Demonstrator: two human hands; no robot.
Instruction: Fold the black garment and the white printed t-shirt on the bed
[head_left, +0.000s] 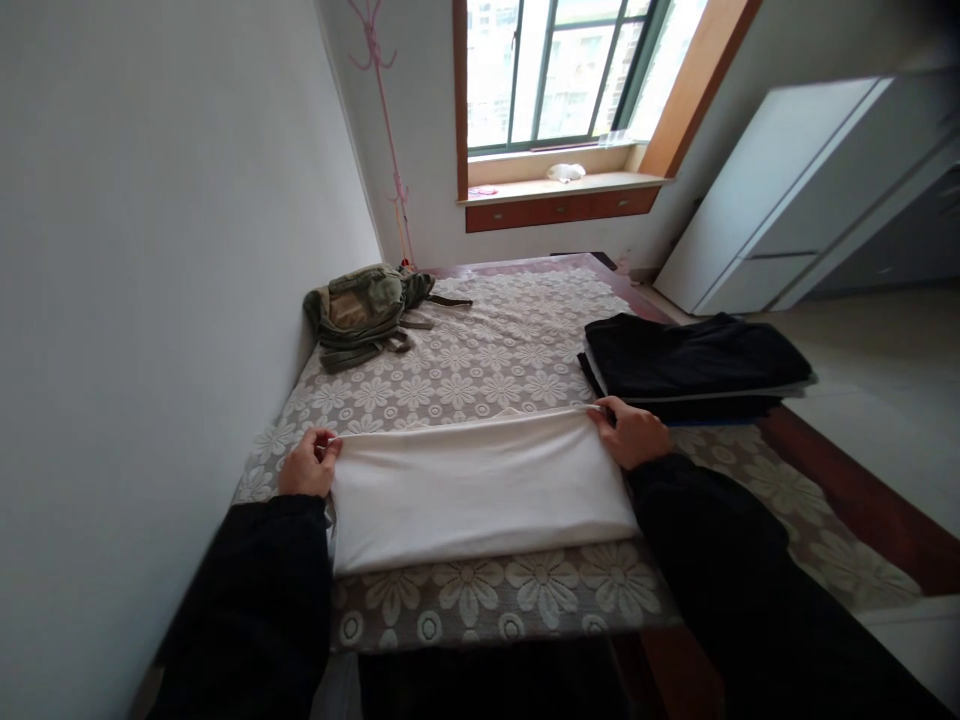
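A folded white cloth [480, 490] lies flat across the near part of a bed covered with a floral lace spread [487, 340]. My left hand [307, 465] pinches the cloth's far left corner. My right hand [630, 432] pinches its far right corner. Both arms wear dark sleeves and reach in from the bottom of the view.
A stack of folded dark clothes [694, 365] sits on the bed's right side, just beyond my right hand. A green backpack [367, 310] lies at the far left by the wall. A window [562, 70], a pink coat stand [390, 130] and a white cabinet [795, 190] stand beyond.
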